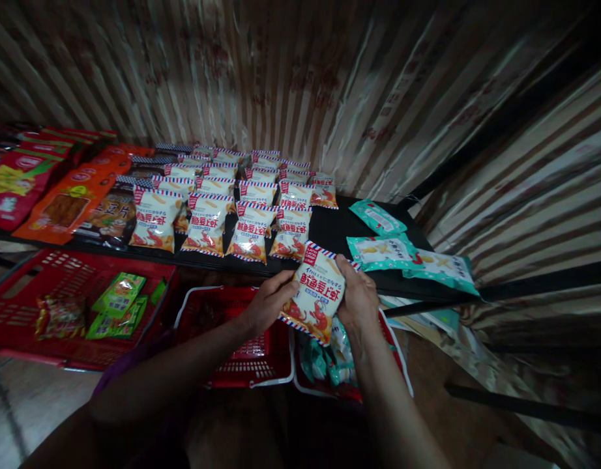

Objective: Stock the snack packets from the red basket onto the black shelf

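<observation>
Between my two hands is a white and orange snack bag [316, 293] with a striped edge, its printed front facing me. My left hand [271, 299] grips the bag's left side, thumb on the front. On its right side, my right hand [359, 293] closes around the upper edge. The bag is held tilted, just in front of the black shelf [330, 225] and above the shopping baskets. Matching snack bags [207, 221] stand in rows on the shelf, left of the held one. Teal snack packets [383, 251] lie flat on the shelf to the right.
Orange [70, 195] and red [24, 172] snack bags fill the shelf's left end. Below stand a red basket [17, 339] with green packets [119, 303], a red middle basket [281, 378], and a right basket [403, 371] holding teal packets. A striped curtain [300, 78] hangs behind; a dark metal bar [515, 283] crosses the right.
</observation>
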Motion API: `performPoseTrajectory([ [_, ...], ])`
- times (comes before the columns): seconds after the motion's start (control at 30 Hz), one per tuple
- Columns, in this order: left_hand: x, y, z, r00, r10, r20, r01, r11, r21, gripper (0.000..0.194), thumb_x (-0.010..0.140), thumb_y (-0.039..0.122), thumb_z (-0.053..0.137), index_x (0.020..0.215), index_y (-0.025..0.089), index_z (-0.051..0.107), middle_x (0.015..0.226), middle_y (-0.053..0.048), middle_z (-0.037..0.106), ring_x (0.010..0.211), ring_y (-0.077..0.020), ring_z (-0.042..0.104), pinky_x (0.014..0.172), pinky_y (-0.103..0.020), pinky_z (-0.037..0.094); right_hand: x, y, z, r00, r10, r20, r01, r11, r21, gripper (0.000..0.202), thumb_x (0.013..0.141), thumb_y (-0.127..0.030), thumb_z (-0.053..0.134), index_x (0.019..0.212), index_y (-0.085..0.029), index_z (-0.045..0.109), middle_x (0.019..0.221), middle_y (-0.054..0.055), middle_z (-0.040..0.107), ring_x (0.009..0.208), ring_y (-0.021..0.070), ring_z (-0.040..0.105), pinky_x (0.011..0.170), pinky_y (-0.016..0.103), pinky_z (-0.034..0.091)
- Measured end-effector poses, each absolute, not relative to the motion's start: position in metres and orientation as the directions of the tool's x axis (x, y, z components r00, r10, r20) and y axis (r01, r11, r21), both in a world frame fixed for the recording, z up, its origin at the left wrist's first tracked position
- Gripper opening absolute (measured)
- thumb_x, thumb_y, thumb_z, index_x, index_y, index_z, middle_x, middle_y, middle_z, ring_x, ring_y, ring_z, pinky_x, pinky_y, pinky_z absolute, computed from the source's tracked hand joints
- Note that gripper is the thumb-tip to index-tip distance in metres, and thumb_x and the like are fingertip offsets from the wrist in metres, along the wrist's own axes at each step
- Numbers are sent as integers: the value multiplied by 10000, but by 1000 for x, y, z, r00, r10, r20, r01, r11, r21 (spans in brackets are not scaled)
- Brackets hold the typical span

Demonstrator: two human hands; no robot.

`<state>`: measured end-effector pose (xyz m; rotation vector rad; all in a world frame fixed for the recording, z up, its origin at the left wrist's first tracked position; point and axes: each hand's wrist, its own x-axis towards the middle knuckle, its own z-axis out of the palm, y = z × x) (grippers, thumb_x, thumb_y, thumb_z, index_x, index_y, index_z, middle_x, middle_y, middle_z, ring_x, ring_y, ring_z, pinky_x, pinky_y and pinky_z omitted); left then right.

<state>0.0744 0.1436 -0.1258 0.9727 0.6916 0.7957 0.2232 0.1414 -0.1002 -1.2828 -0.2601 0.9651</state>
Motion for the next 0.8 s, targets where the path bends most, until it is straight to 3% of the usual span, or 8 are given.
performPoseTrajectory([
  [0.4,71,141,-137,625,775,-95,-336,376,864,535,700,235,641,1224,171,555,1173,-67,645,1110,-266,561,955,-373,407,229,146,-108,670,680,-297,-419,17,-908,352,469,-357,854,597,-174,583,567,-7,683,469,175,642,474,277,541],
  [0.6,65,140,-134,610,785,-111,-266,335,904,537,763,325,622,1264,159,526,1168,-78,649,1101,-272,575,955,-392,429,228,148,-108,648,687,-330,-459,5,-889,320,507,-362,835,643,-174,614,586,-15,692,462,137,621,475,239,519],
  [0.8,63,143,-136,487,870,-69,-231,204,951,587,777,283,609,1330,156,455,1313,-113,553,1194,-288,515,997,-419,409,226,147,-111,579,753,-313,-442,-32,-896,350,642,-458,726,828,-167,669,769,19,735,635,174,675,588,275,538],
])
